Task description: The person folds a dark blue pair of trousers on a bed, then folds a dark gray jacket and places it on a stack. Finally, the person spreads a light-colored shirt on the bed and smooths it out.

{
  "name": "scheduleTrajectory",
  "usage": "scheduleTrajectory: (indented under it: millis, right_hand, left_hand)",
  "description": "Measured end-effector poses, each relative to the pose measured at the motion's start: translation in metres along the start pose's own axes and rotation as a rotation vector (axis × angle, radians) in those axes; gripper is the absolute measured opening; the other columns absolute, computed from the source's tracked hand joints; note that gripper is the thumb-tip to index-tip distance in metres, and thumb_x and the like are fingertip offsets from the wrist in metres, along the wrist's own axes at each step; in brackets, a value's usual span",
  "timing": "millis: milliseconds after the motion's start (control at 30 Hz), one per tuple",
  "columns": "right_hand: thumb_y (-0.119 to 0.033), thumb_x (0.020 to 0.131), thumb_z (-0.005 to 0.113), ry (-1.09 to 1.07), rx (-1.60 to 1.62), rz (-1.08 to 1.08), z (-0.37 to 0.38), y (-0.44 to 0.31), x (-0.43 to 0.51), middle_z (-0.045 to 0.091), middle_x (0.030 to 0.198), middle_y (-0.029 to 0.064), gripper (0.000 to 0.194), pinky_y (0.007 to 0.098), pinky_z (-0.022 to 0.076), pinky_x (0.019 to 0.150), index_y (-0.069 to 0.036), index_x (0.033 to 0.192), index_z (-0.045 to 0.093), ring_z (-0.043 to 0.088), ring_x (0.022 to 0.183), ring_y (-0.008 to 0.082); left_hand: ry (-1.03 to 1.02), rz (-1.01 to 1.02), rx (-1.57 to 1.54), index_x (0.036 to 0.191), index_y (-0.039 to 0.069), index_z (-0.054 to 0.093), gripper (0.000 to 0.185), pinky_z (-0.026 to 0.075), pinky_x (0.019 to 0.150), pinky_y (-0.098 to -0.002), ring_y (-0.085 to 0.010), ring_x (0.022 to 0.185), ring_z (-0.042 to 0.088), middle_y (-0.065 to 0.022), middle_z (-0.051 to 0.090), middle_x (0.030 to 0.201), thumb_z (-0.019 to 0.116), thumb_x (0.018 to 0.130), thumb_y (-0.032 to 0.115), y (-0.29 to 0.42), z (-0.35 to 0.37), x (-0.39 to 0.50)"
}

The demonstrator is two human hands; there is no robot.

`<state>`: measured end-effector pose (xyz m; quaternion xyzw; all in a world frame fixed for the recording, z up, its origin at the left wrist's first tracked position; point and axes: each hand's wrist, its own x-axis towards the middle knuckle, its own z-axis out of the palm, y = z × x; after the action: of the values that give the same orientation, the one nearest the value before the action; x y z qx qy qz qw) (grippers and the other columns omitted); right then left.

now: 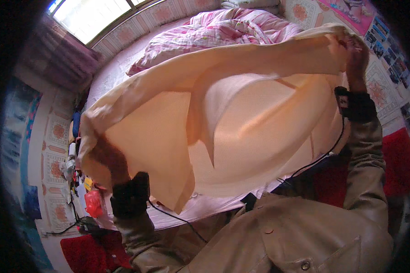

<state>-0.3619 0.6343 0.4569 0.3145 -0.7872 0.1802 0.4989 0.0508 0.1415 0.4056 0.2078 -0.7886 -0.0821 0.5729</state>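
A large peach-coloured cloth (259, 123) is stretched between my two hands, above a bed with a pale pink sheet (177, 218). My left hand (111, 158) grips the cloth near its left end; folds of fabric cover part of the fingers. At the far right, my right hand (357, 51) is raised higher and closed on the cloth's upper corner. The upper edge sags in a long band between them, and the lower part hangs in loose folds with a pointed flap left of the middle. Black bands with cables circle both wrists.
A crumpled pink-and-white quilt (205, 37) lies on the far side of the bed. Purple curtains (54, 54) hang beside the window (92, 17). A red plastic bag (93, 203) and small items crowd the left bedside. Red cloth (92, 250) shows at the lower left.
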Motion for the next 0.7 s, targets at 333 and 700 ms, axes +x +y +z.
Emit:
scheduleTrajectory:
  millis: [333, 700]
  right_hand:
    - [-0.015, 0.083, 0.049, -0.38, 1.12, 0.381, 0.255, -0.047, -0.084, 0.06, 0.101, 0.011, 0.032, 0.029, 0.0421, 0.086, -0.007, 0.113, 0.054, 0.055, 0.095, 0.0228]
    - [-0.014, 0.082, 0.052, -0.927, 0.851, 1.411, 0.179, -0.024, -0.365, 0.062, 0.087, 0.0013, 0.022, 0.0174, 0.0405, 0.054, -0.005, 0.101, 0.06, 0.06, 0.068, 0.0078]
  left_hand:
    - [-0.727, 0.032, 0.486, 0.129, 0.003, 0.033, 0.052, 0.027, 0.101, -0.0383, -0.0351, 0.122, 0.032, -0.0216, 0.031, 0.133, 0.048, 0.081, 0.015, -0.105, 0.205, 0.0]
    - [-1.294, -0.831, 0.293, 0.084, -0.003, 0.06, 0.023, 0.045, 0.069, -0.0398, -0.0345, 0.077, 0.058, -0.0212, 0.061, 0.082, 0.051, 0.074, 0.016, -0.124, 0.056, -0.362]
